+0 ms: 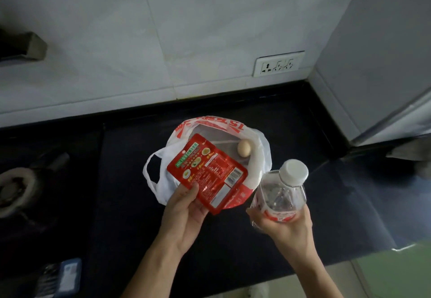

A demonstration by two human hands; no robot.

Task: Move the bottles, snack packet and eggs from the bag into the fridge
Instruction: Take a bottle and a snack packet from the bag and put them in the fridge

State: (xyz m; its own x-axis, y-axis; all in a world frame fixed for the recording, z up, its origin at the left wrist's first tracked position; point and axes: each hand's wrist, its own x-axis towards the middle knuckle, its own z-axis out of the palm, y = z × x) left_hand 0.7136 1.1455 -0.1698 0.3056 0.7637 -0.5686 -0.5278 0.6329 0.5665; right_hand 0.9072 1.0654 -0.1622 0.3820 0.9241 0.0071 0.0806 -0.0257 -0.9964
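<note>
Plainly mid-unload, both hands full above the dark counter (pixel 233 239). Left hand (pixel 186 211) pinching the red snack packet (pixel 207 172) by its near corner, thumb on top, fingers underneath, packet tilted flat over the open plastic bag (pixel 261 158), probably just clear of the mouth and ready to carry. Right hand (pixel 286 225) clamped around the lower body of a clear water bottle (pixel 282 193), white cap pointing up toward the camera, held upright beside the bag. One egg (pixel 244 148) left lying inside the bag near the far rim, perhaps saved for a careful last trip. Forearms reaching forward, wrists level, palms turned inward. Grey fridge side (pixel 384 64) standing at the right, door not in view.
</note>
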